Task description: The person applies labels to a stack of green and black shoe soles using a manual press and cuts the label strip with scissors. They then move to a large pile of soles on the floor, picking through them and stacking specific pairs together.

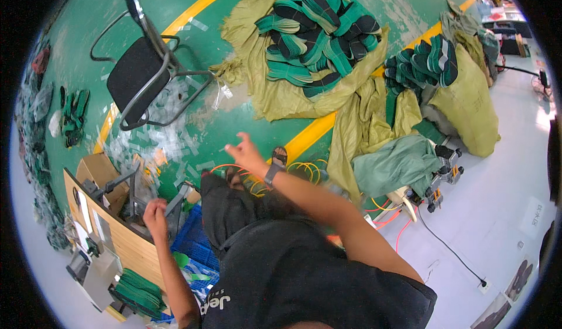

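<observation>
My right hand (249, 157), a dark watch on its wrist, is raised over the green floor. Its index finger and thumb stand apart, and nothing large is in it. Lower and to the left, my left hand (155, 219) hangs beside the wooden table (130, 251) with its fingers curled together; whatever they may hold is hidden. Ahead of my hands, bundled green and black insoles (319, 39) lie heaped on a spread yellow-green woven sack (252, 89).
A black chair (136, 74) with a metal frame stands ahead left, amid clear plastic scraps (146, 118). Blue crates (196, 241) sit beside my legs. Orange and yellow hoses (313, 168) run by my feet. At right are stacked insoles (421, 65) and a full sack (468, 103).
</observation>
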The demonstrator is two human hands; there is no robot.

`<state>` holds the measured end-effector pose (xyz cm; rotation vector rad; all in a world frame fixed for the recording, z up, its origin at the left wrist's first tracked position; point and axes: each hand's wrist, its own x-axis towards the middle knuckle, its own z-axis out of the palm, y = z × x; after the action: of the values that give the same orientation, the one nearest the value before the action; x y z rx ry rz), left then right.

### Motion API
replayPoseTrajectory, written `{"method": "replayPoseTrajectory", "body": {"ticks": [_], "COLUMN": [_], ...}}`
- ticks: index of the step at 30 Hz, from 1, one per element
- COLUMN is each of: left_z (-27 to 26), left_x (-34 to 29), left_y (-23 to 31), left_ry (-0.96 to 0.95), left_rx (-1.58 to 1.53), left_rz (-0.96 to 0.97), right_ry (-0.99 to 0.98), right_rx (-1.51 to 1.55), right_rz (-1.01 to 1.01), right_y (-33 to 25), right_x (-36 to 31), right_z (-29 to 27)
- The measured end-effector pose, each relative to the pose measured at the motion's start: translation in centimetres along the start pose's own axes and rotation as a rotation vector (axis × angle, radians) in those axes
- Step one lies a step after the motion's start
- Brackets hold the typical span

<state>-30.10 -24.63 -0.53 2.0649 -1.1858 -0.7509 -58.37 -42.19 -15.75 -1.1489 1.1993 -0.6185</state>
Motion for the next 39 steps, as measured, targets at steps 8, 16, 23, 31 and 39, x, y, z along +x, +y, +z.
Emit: {"method": "replayPoseTrajectory", "body": {"ticks": [8,16,23,31,39], "left_z": [24.3,53.5,76.6,91.8,101.6], "left_x": [18.1,42.5,56.6,56.0,52.4], "left_y": [3.4,-1.8,-4.5,3.4,4.9], "left_ry": [-0.365,-0.533,-0.525,-0.432,-0.278], "left_rx": [-0.131,0.267,0.374,0.199,0.863], "left_rz": [0.037,0.361,0.700,0.732,0.868], "right_ry": [0.290,0.604,1.132,1.295,1.356], "right_rx": [0.078,0.194,0.458,0.809,0.975], "right_rz": [0.433,0.452,0.821,1.164,0.901], "right_y": [11.9,30.7,43.4,42.2,45.5], "right_x": [10.7,28.6,51.5,56.7,55.5], "right_z": [-13.9,-14.6,-19.2,-21.6,-19.0]}}
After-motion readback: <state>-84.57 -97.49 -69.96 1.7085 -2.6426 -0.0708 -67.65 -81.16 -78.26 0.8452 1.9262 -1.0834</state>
